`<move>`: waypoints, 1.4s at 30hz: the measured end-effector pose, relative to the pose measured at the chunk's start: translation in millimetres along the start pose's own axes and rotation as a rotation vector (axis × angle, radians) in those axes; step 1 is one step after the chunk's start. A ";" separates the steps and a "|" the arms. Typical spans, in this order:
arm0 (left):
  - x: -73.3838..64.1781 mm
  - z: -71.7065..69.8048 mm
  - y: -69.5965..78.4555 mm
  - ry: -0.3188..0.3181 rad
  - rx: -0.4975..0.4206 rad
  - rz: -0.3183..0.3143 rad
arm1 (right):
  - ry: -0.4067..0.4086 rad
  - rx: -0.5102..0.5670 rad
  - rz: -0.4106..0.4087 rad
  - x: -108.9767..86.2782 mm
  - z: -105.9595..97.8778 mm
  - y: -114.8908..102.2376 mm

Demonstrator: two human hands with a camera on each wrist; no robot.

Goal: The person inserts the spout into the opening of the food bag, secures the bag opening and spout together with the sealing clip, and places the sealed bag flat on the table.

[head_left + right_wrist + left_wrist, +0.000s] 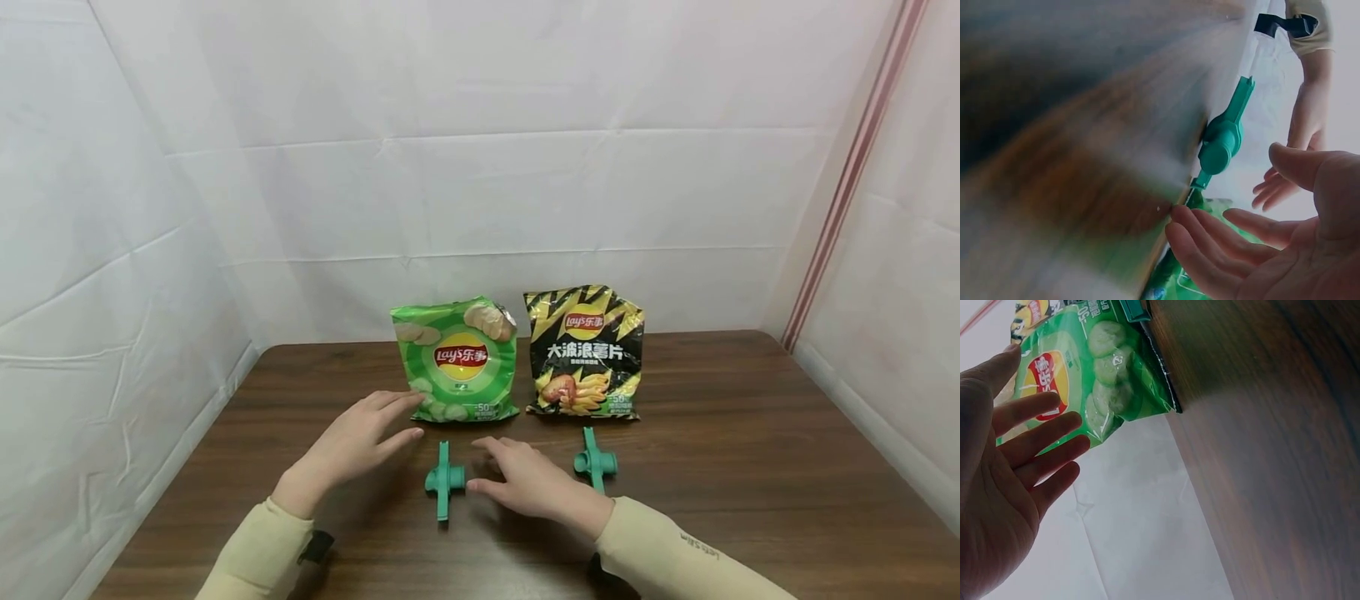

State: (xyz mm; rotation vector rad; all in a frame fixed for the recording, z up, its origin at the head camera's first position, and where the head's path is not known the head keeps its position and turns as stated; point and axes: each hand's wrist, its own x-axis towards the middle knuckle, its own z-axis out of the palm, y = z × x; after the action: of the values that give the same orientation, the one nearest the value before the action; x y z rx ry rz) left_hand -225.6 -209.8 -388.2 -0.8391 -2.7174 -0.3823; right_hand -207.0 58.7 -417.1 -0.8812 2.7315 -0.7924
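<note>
A green chip bag [453, 392] stands upright on the table. My left hand [365, 442] is at its lower left side, fingers spread and nothing held; the left wrist view shows the palm facing the bag [1066, 381]. Whether a fingertip touches the bag I cannot tell. In front of the bag lies a green bag clip [443, 481] with a round spout. Just right of that clip is my right hand [528, 479], its fingers apart and holding nothing. The right wrist view shows the clip [1224, 137] beyond the fingers [1210, 244].
To the right a black and yellow chip bag [585, 354] stands upright. A second green clip [595, 460] lies before it, close behind the right forearm. White sheeting [480, 192] hangs behind and at both sides of the brown wooden table [720, 450].
</note>
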 end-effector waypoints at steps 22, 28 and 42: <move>-1.0 0.1 -2.5 0.010 0.002 -0.002 | -0.038 0.132 0.028 17.4 11.6 -4.3; -1.0 -0.6 -1.9 0.005 0.004 -0.002 | -0.034 0.118 0.045 22.0 13.3 -4.4; -1.3 0.0 -3.5 0.021 0.009 -0.002 | -0.011 0.061 0.081 27.1 14.4 -5.8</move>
State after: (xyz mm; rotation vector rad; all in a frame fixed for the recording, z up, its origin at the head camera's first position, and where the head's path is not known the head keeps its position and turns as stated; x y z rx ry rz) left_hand -226.6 -213.3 -389.3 -0.8259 -2.6992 -0.3772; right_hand -221.7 32.6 -426.0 -0.7555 2.6990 -0.8471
